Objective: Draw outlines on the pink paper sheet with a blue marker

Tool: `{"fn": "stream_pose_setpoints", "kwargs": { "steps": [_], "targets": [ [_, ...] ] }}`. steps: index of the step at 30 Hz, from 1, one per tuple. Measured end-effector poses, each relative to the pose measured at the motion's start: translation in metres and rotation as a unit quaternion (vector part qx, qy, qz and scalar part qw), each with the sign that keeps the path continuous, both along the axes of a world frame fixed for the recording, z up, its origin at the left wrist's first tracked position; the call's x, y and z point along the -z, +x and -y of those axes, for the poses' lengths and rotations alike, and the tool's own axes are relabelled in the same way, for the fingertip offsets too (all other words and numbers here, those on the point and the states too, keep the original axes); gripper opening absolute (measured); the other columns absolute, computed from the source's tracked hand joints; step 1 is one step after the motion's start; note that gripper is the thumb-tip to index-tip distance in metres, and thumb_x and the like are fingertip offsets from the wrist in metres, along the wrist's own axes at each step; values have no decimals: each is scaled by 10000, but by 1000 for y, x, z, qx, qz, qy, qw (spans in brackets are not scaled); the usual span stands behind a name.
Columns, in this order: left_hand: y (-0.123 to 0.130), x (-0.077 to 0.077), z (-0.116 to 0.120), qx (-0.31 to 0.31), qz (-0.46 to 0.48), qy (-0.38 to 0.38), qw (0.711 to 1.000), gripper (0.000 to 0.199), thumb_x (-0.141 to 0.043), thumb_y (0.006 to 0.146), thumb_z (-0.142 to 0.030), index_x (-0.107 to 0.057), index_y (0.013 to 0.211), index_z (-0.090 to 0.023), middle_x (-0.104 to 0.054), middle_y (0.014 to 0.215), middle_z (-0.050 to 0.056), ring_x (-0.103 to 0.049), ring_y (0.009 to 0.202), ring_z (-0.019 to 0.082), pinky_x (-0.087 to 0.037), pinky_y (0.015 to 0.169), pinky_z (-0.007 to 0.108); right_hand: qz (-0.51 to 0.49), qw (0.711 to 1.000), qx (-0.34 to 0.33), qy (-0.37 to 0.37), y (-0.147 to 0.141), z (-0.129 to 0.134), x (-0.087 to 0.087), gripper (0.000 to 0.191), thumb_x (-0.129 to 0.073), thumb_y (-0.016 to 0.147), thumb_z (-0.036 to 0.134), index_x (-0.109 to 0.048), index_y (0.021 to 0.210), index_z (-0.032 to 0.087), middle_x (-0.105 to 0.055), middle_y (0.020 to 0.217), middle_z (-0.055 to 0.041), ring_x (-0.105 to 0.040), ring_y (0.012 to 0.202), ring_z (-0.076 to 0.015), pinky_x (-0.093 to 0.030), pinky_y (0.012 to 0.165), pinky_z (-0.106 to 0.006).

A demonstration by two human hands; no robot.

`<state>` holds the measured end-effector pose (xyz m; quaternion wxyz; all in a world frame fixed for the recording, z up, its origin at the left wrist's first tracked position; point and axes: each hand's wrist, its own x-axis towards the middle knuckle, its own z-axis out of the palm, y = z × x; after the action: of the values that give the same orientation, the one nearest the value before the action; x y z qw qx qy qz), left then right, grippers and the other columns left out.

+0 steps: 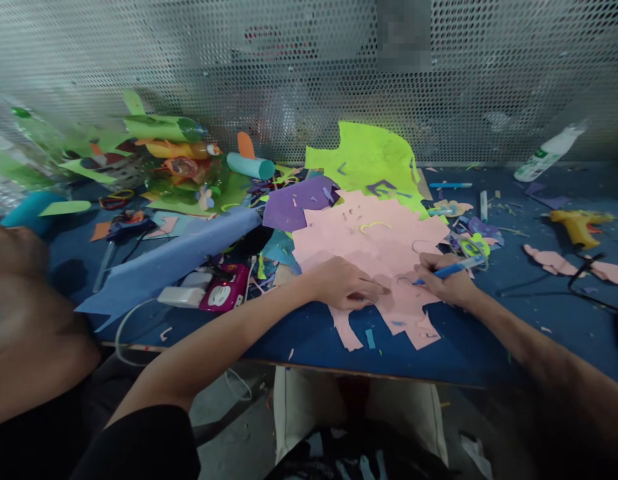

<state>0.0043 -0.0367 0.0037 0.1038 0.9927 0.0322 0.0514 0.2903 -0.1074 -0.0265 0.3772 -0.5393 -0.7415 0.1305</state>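
Observation:
A large pink sheet (333, 233) with jagged cut edges lies at the middle of the blue table. My left hand (343, 283) rests on it, fingers stretched out and pressing the sheet down. In my right hand (446, 283) is a blue pen (456, 268), its tip touching the pink sheet. A thin curved line shows near that tip, and another curve is drawn just above. Small yellow and dark scraps lie on the sheet. Bright green sheet (373, 157) and purple sheet (293, 203) pieces stick out from behind it.
A magenta power strip (226, 288) with white plugs sits left, beside a long blue sheet (173, 260). Plastic bottles with coloured foam (173, 147) stand back left. At right are a yellow glue gun (576, 225) and white bottle (549, 153). Another person's arm (29, 320) is far left.

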Motion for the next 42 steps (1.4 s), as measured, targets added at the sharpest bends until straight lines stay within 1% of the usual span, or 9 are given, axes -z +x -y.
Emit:
{"fn": "stream_pose_setpoints", "kwargs": {
  "steps": [3, 5, 8, 16, 26, 31, 35, 38, 42],
  "targets": [
    [0, 0, 1, -1, 13, -7, 1000, 388, -552, 964, -386, -681, 1323, -315, -745, 1255, 10, -734, 908, 166, -503, 686, 260, -52, 998, 26, -12, -6, 4, -4, 367, -567, 874, 323, -363, 579, 248, -407, 451, 50, -399, 415, -115, -301, 446, -275],
    [-1, -1, 1, -2, 16, -12, 1000, 347, -548, 966, -375, -706, 1270, -320, -753, 1236, -8, -735, 915, 162, -503, 696, 257, -92, 995, 35, -29, -13, 8, -5, 359, -569, 902, 347, -403, 599, 249, -481, 450, 42, -453, 412, -126, -343, 452, -275],
    [-2, 0, 1, 2, 13, -9, 1000, 313, -537, 968, -355, -724, 1216, -316, -768, 1189, -26, -733, 877, 159, -496, 685, 268, -113, 991, 24, -72, -22, 12, -2, 359, -577, 916, 377, -414, 623, 252, -500, 422, 54, -471, 376, -127, -357, 435, -269],
    [-2, -1, 1, -3, 6, -13, 1000, 285, -543, 961, -357, -725, 1178, -320, -766, 1198, -31, -722, 858, 161, -465, 662, 269, -11, 997, 6, -71, -23, 14, 4, 375, -572, 923, 412, -424, 620, 246, -470, 417, 56, -433, 372, -115, -304, 436, -262],
    [-2, -4, 2, -12, -9, -24, 1000, 303, -540, 970, -360, -731, 1199, -305, -784, 1132, -2, -717, 862, 172, -451, 653, 287, -43, 995, -48, -82, -20, 14, 4, 382, -596, 909, 383, -420, 601, 243, -484, 402, 54, -458, 350, -113, -314, 396, -247],
    [-5, -5, 3, -20, -5, -42, 999, 316, -565, 957, -342, -726, 1228, -317, -797, 1064, -12, -707, 815, 153, -425, 627, 269, -110, 987, -65, -99, -19, 9, -2, 346, -606, 931, 381, -493, 637, 236, -580, 473, 31, -543, 387, -123, -409, 425, -245],
    [-7, -5, 4, -30, 2, -49, 998, 309, -580, 948, -334, -742, 1210, -313, -804, 951, -3, -695, 766, 146, -410, 612, 257, -75, 982, -115, -129, -23, 4, -3, 338, -615, 932, 386, -504, 652, 233, -552, 465, 41, -508, 385, -115, -378, 426, -241],
    [-7, -5, 4, -35, 0, -50, 998, 287, -582, 946, -334, -753, 1177, -327, -798, 876, -15, -678, 726, 141, -400, 603, 254, -56, 983, -126, -122, -23, 1, 0, 344, -614, 930, 382, -473, 653, 234, -512, 464, 55, -460, 397, -105, -337, 433, -241],
    [-7, -5, 3, -34, -8, -57, 998, 307, -569, 959, -342, -744, 1211, -333, -801, 917, -7, -658, 689, 129, -391, 593, 253, -5, 987, -124, -98, -21, 0, 4, 342, -597, 931, 371, -460, 653, 229, -487, 487, 57, -430, 431, -99, -298, 452, -245]
  ]
}}
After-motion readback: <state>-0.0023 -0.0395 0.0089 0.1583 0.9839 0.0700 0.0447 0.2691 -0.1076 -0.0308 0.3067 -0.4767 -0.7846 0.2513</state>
